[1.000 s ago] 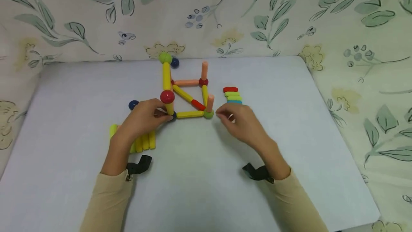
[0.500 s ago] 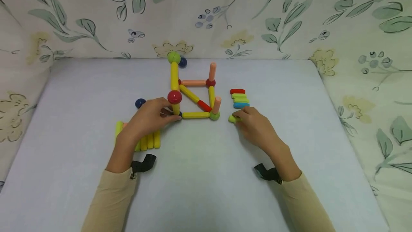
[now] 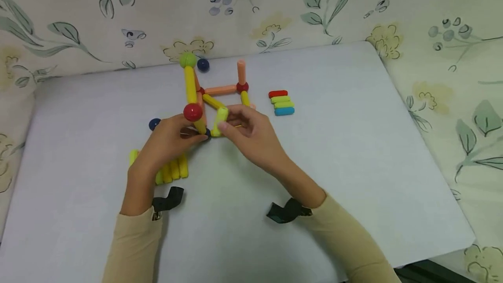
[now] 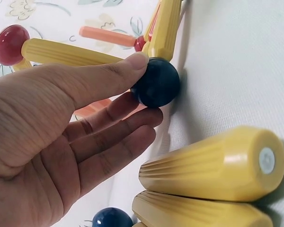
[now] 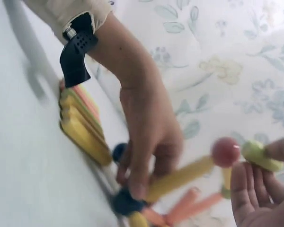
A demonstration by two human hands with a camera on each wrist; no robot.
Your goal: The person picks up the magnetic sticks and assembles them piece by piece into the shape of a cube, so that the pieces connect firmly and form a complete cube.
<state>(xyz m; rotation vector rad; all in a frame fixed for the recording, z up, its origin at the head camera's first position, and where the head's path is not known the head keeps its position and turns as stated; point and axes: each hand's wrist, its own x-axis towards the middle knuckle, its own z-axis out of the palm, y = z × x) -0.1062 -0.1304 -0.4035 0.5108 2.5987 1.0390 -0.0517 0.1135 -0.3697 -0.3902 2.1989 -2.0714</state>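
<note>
A frame of magnetic building sticks and balls stands on the table, with yellow sticks [image 3: 190,85] and salmon sticks [image 3: 221,89]. My left hand [image 3: 169,136] pinches the dark blue ball [image 4: 156,82] at its near left corner between thumb and fingers. From that ball a yellow stick [image 4: 68,51] rises to a red ball [image 3: 193,112]. My right hand [image 3: 255,136] holds a short light-green stick [image 3: 220,121] between thumb and fingers, just right of the red ball. In the right wrist view the green stick's end [image 5: 252,150] is close beside that red ball. The right hand hides the frame's near right corner.
Several yellow and green sticks [image 3: 174,168] lie in a row under my left forearm. A loose blue ball [image 3: 154,124] sits left of that hand, another blue ball [image 3: 203,65] behind the frame. Short red, green and blue sticks [image 3: 284,111] lie to the right.
My right hand moved right, picked up a short light-green stick from the table, then carried it left to the frame. My left hand has stayed on the blue ball. The head view has shifted.
</note>
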